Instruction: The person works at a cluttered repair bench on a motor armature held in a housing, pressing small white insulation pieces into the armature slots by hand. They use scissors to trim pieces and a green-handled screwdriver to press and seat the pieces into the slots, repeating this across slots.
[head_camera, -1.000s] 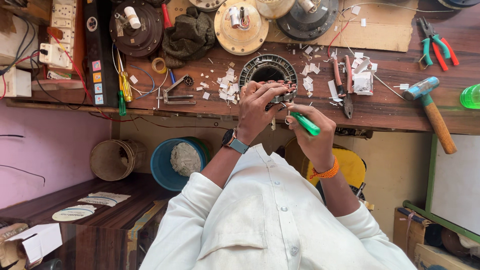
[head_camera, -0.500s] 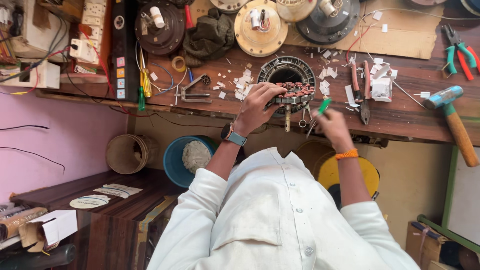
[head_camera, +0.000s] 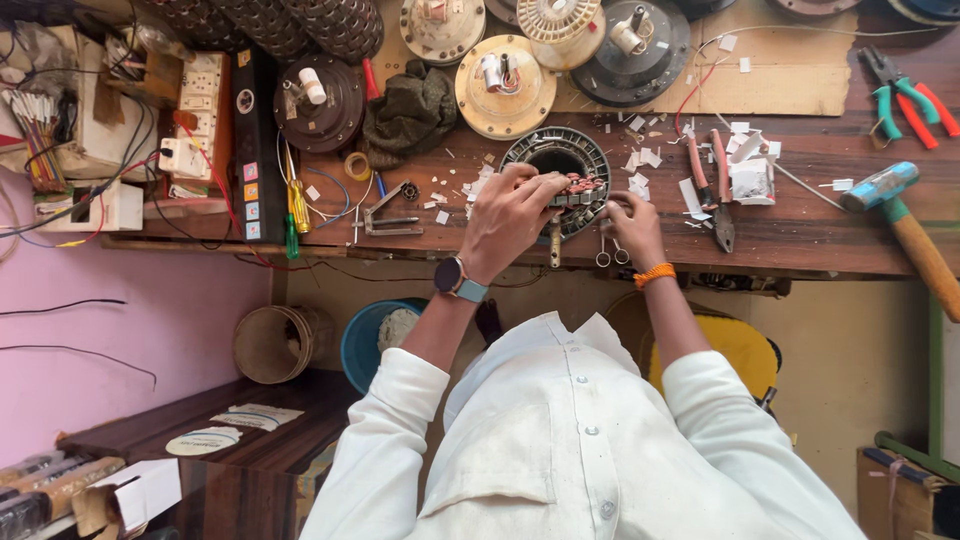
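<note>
Round motor stator (head_camera: 556, 160) lies flat on wooden workbench (head_camera: 800, 215), at near edge, directly ahead of both hands. Left hand (head_camera: 508, 215) rests over its near rim, fingers curled and pinching copper winding (head_camera: 580, 184). Right hand (head_camera: 634, 224) just beside, at rim's right side, fingertips closed on same winding. Both hands touch stator; left covers more of it. Small scissors (head_camera: 610, 252) lie beneath right hand at bench edge.

Both hands rest on the ring-shaped stator (head_camera: 556, 160) at the near edge of the wooden bench (head_camera: 800, 235): the left hand (head_camera: 508, 213) covers its left side, the right hand (head_camera: 634, 222) touches the copper windings (head_camera: 580, 185) at its right. Pliers (head_camera: 710, 190) lie just right of the stator, a hammer (head_camera: 900, 225) well to the right.
</note>
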